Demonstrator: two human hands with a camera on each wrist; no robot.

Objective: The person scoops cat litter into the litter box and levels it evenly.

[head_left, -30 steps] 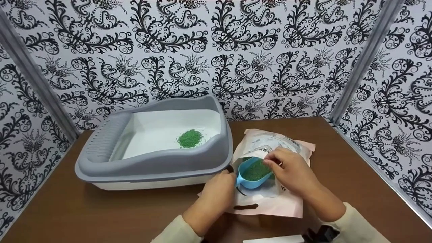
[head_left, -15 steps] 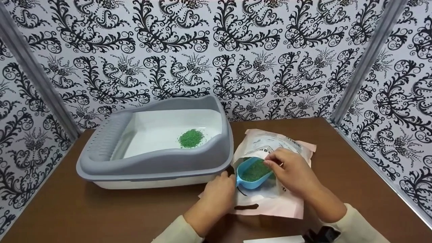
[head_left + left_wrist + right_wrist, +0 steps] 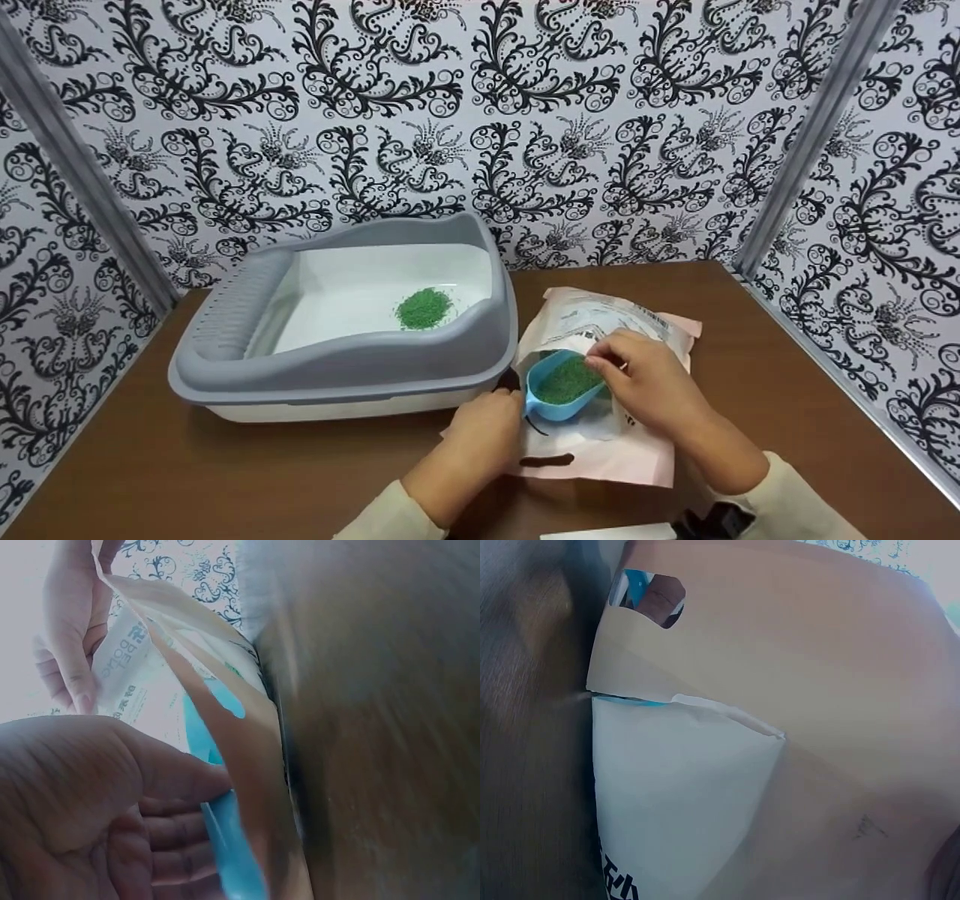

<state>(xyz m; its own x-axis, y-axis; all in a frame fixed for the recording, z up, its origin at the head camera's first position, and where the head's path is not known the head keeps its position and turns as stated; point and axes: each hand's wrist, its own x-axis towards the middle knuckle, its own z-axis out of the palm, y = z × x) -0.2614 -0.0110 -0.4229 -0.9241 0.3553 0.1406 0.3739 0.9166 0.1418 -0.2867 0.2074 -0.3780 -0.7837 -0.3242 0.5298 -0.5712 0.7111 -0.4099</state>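
Note:
Green granules fill the bowl of a light blue scoop (image 3: 566,381), which lies in the mouth of an opened pale pink bag (image 3: 634,461). My left hand (image 3: 484,431) grips the scoop's handle, and the left wrist view shows its thumb and curled fingers around the blue handle (image 3: 238,855). On the other side, my right hand (image 3: 652,379) pinches the bag's edge between thumb and fingers, beside the scoop's front end. In the right wrist view the bag's wall (image 3: 802,637) fills most of the frame. Through its cut-out handle slot a bit of blue shows.
A grey-rimmed white litter box (image 3: 345,375) stands left of the bag, close against it. A small pile of green granules (image 3: 424,308) lies on its floor. Patterned wall panels (image 3: 420,165) rise behind the brown table (image 3: 322,476). A white object (image 3: 607,532) lies at the front edge.
My left hand's fingers sit very slightly lower at the scoop's handle. The scoop, the bag and my right hand stay in place.

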